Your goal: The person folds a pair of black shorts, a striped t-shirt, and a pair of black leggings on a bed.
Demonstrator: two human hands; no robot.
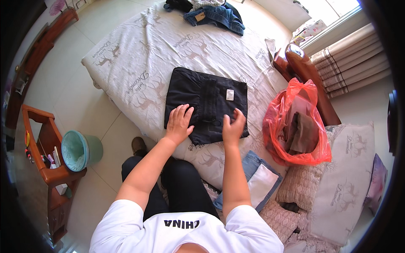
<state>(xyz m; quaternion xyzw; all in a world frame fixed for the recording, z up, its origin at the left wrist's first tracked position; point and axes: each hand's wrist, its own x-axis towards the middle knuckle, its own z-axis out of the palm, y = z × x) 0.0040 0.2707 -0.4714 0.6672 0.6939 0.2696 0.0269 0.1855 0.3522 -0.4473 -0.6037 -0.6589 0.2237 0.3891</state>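
A black garment [186,87] lies folded into a rough square on the bed, with a gathered band and a small white label facing up. My left hand [179,124] rests palm down on its near left part, fingers spread. Over its near right part is my right hand [233,127], fingers curled and apart with nothing visible in them; whether it touches the cloth I cannot tell. Folded blue denim [250,163] with a white piece [262,182] on top lies beside my right forearm.
A red plastic bag [297,126] holding brown cloth stands on the bed's right side, by a wooden headboard [316,82]. Jeans [218,20] and other clothes lie at the far end. Pillows [341,186] are at right. A green bin [83,150] stands left, near a wooden cabinet [52,177].
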